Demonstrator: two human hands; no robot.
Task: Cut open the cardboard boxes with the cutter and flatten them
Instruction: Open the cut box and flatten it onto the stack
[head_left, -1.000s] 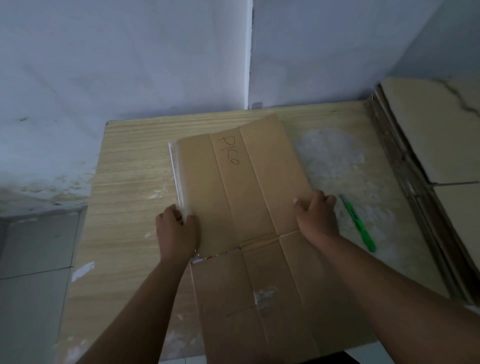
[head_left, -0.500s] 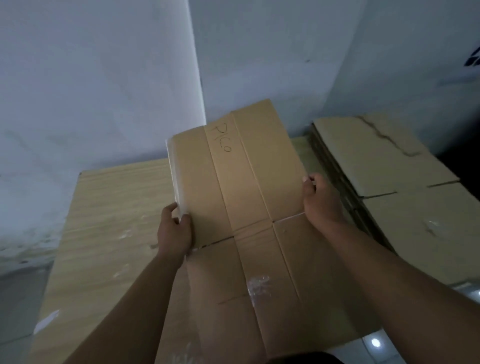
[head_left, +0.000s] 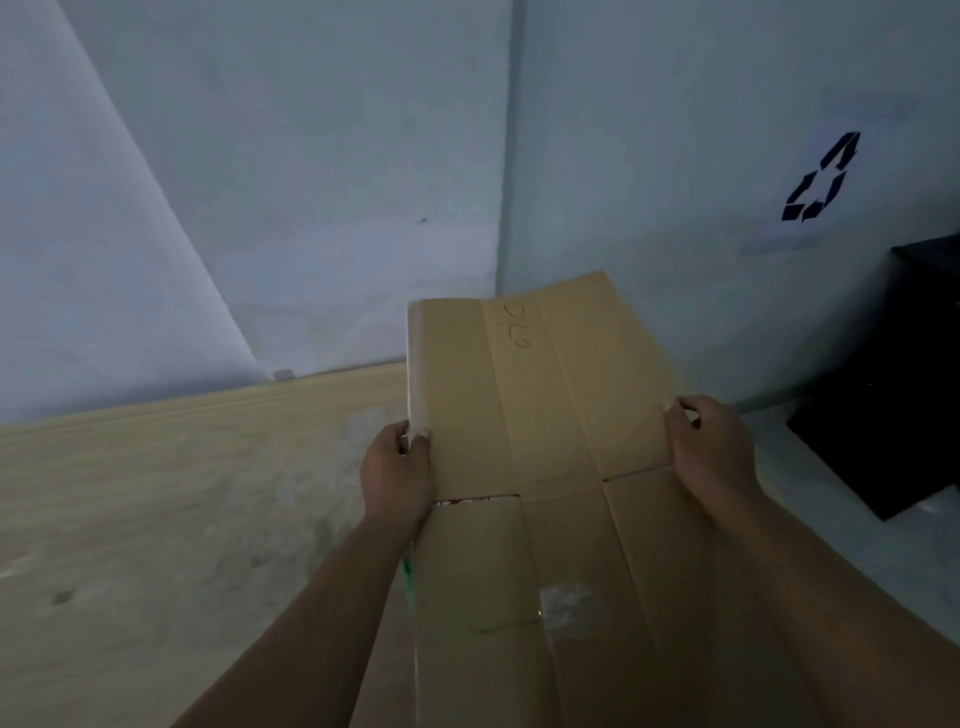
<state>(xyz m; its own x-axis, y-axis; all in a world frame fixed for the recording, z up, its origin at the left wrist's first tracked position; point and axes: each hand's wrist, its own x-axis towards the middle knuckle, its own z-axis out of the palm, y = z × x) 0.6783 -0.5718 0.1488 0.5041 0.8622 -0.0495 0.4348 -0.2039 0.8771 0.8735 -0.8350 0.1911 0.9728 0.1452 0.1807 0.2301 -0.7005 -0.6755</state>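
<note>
Cardboard box (head_left: 524, 431) w/ handwritten approx. "PICO", blurry; black recycling sign (head_left: 819, 179) on wall (head_left: 675, 156).

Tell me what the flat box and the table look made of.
Box: brown cardboard, matte, creased at its folds, with shiny clear tape along the left edge. Table: pale wood-grain top, perhaps laminate or veneer, scuffed whitish in patches.

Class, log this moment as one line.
left hand: grips flattened cardboard box, left edge | right hand: grips right edge | box: held off table
</note>
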